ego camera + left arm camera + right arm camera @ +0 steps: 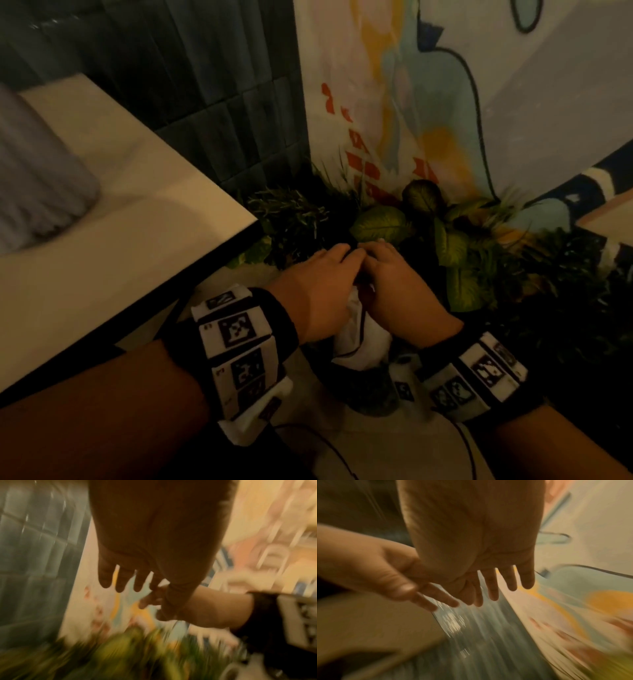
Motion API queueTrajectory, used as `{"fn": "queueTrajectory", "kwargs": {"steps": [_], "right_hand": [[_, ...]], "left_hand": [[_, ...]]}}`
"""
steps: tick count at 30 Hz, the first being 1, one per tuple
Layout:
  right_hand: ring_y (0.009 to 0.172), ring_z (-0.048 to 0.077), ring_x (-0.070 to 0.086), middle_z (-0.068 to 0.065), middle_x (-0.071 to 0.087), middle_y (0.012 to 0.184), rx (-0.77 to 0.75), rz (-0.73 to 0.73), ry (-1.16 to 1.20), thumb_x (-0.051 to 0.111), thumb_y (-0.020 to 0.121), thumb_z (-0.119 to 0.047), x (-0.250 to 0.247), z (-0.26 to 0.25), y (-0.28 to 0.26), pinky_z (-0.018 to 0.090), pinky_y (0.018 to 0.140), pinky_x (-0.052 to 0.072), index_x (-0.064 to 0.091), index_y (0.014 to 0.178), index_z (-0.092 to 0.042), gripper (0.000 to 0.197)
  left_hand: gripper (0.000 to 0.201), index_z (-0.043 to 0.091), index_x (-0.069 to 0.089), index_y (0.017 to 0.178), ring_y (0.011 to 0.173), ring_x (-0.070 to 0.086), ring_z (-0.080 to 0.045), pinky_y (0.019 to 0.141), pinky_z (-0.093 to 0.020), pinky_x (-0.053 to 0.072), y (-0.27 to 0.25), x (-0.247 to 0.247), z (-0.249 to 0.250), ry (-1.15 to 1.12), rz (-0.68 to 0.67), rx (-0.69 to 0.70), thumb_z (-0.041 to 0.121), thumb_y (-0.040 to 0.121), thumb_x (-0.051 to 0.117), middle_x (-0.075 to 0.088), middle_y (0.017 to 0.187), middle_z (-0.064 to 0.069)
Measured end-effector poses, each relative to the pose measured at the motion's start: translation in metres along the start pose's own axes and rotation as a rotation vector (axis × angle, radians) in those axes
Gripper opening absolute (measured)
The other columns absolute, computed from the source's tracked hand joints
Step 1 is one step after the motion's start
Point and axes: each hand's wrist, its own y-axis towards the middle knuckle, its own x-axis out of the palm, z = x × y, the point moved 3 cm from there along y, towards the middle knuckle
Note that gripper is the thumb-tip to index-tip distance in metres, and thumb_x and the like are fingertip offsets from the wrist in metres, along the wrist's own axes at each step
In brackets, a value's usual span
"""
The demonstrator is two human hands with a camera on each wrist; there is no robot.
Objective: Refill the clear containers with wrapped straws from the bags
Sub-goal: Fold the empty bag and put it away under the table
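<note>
Left of the hands, a pale table point(113, 219) carrying a blurred grey bundle point(37, 178). Beyond the fingertips, leafy plants point(387, 222) standing before a painted wall point(411, 102). Left hand point(315, 291) and right hand point(400, 287) meeting side by side, fingers stretched forward and slightly spread in both wrist views. Between and beneath the palms, a crumpled white bag point(359, 335) hanging; hard to tell whether thumbs are pinching it.
</note>
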Motion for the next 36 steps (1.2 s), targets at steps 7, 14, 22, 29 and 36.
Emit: {"fn": "queueTrajectory", "kwargs": {"steps": [7, 14, 22, 29, 36], "right_hand": [[0.112, 0.025, 0.05, 0.01, 0.058, 0.117, -0.197, 0.174, 0.07, 0.068, 0.082, -0.008, -0.072, -0.086, 0.01, 0.021, 0.094, 0.033, 0.066, 0.111, -0.006, 0.029], [0.11, 0.019, 0.048, 0.004, 0.054, 0.117, -0.389, 0.133, 0.019, 0.062, 0.083, -0.012, -0.09, -0.175, 0.027, 0.027, 0.092, 0.042, 0.065, 0.109, -0.01, 0.026], [0.13, 0.027, 0.033, 0.009, 0.041, 0.137, -0.696, 0.14, -0.154, 0.07, 0.077, -0.02, -0.094, -0.281, 0.061, 0.028, 0.106, 0.028, 0.053, 0.129, -0.016, 0.054], [0.144, 0.032, -0.011, 0.004, -0.005, 0.158, -0.634, 0.162, -0.277, 0.072, 0.076, -0.04, -0.084, -0.357, 0.129, 0.054, 0.115, 0.017, 0.011, 0.15, -0.028, 0.097], [0.145, 0.032, -0.002, 0.014, -0.005, 0.158, -0.5, 0.144, -0.341, 0.078, 0.066, -0.051, -0.059, -0.402, 0.187, 0.048, 0.118, 0.011, -0.003, 0.15, -0.015, 0.122]], "left_hand": [[0.081, 0.023, 0.008, 0.151, 0.125, 0.042, -0.017, 0.102, -0.026, 0.035, -0.079, -0.065, 0.018, -0.025, 0.387, -0.029, 0.038, 0.088, 0.057, 0.03, 0.148, 0.001], [0.075, 0.03, 0.02, 0.148, 0.119, 0.044, -0.01, 0.092, -0.012, 0.026, -0.163, -0.104, -0.016, -0.019, 0.588, -0.113, 0.04, 0.086, 0.061, 0.041, 0.138, 0.006], [0.072, 0.033, 0.026, 0.143, 0.12, 0.044, -0.011, 0.094, -0.02, 0.032, -0.256, -0.134, -0.068, 0.003, 0.828, -0.329, 0.037, 0.083, 0.066, 0.041, 0.137, 0.008], [0.099, 0.033, 0.003, 0.147, 0.142, 0.007, -0.032, 0.112, -0.058, 0.021, -0.322, -0.162, -0.142, 0.296, 1.002, -0.757, 0.048, 0.074, 0.066, 0.009, 0.153, -0.001], [0.121, 0.028, -0.012, 0.146, 0.14, -0.02, -0.038, 0.107, -0.068, 0.001, -0.357, -0.184, -0.213, 0.406, 0.995, -0.964, 0.052, 0.066, 0.075, -0.025, 0.152, -0.006]]}}
